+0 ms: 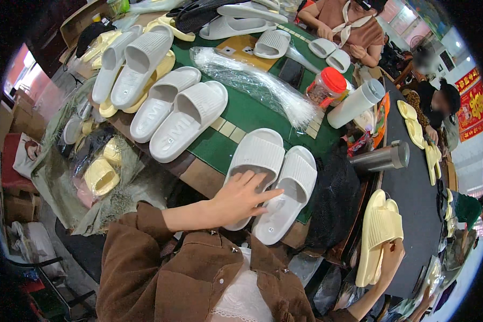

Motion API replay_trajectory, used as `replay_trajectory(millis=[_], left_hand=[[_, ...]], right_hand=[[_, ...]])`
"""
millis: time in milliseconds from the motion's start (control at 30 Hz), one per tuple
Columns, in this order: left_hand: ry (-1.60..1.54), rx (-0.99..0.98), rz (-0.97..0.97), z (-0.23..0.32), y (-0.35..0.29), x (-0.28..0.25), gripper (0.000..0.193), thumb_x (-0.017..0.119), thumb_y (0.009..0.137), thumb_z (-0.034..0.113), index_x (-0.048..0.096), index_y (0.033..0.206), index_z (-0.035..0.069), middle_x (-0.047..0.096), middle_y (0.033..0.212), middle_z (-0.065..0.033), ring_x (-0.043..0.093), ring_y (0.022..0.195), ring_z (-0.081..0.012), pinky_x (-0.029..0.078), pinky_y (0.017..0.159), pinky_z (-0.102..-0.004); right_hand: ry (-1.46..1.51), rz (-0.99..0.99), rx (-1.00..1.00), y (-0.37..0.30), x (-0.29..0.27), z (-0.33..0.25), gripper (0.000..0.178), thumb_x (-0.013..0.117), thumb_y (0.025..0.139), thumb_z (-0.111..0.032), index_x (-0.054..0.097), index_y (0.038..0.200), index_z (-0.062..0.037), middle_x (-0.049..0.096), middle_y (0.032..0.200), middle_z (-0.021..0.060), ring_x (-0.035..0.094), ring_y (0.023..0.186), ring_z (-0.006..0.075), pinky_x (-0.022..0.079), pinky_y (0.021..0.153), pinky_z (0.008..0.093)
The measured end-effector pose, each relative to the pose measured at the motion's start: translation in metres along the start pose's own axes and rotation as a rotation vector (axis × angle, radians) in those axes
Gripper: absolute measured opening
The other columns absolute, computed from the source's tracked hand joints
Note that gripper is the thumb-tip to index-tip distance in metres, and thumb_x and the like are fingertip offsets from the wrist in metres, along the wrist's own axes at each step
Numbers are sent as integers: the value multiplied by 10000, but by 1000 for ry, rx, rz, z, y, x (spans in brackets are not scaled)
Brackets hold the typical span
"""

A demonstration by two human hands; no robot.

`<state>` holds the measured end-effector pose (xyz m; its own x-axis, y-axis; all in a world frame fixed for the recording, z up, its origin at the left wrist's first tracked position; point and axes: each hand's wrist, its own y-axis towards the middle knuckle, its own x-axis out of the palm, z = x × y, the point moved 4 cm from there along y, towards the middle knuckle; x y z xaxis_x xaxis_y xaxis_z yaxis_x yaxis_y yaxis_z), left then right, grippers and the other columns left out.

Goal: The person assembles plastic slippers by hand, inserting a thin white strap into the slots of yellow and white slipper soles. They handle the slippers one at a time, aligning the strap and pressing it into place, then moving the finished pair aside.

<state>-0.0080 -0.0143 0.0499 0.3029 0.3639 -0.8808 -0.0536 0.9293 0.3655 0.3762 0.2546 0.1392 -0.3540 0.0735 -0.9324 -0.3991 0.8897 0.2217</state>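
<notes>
A pair of light grey slide sandals (294, 185) lies side by side at the near edge of the green table. My left hand (240, 199) rests over this pair with its fingers spread, some reaching into the left sandal's opening and one stretched toward the right sandal. At the right, my right hand (392, 262) is closed on a pair of pale yellow slide sandals (380, 231), its fingertips partly hidden at the strap opening. The yellow pair stands toes up, one sandal against the other, over the dark side table. Another grey pair (183, 121) sits further left.
More grey slides (145, 59) lie over yellow ones at the far left. A bundle of clear plastic strips (257, 83), a red-lidded jar (327, 86), a white bottle (356, 103) and a steel tumbler (381, 156) stand about. A sack (80, 177) holds yellow slides. Co-workers sit beyond.
</notes>
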Motion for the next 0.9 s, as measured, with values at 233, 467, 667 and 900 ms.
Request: replay_trajectory(millis=[233,467,667,900], left_hand=[[20,-32,103,2,23,28,543,693,820,349,554,1248,45,537,1033,-129,506,989,-284,456,782,-389],[40,-64,245,-14,26,-2,335,668,820,181,631,1107,12,574,888,-104,555,873,-278,471,744,-394],[78,-249,404,-65,18,-90,271,637,797,95,646,1060,32,626,895,-132,581,850,-291,480,762,-409],[500,-497,519,-172,-25,-156,187,585,856,65,657,1028,48,634,921,-134,588,912,-334,477,795,-426]], right_hand=[[99,72,-15,-11,20,-20,248,543,890,-53,544,1115,53,600,967,234,563,872,368,445,792,423],[51,115,3,-13,24,-15,286,517,927,-91,534,1171,57,599,1034,260,557,959,421,426,852,466],[72,86,10,-14,22,-15,280,517,939,-103,540,1167,57,604,1037,247,565,942,408,436,838,440],[89,84,7,-12,19,-22,264,518,919,-96,539,1136,53,583,1022,272,537,965,455,412,842,491]])
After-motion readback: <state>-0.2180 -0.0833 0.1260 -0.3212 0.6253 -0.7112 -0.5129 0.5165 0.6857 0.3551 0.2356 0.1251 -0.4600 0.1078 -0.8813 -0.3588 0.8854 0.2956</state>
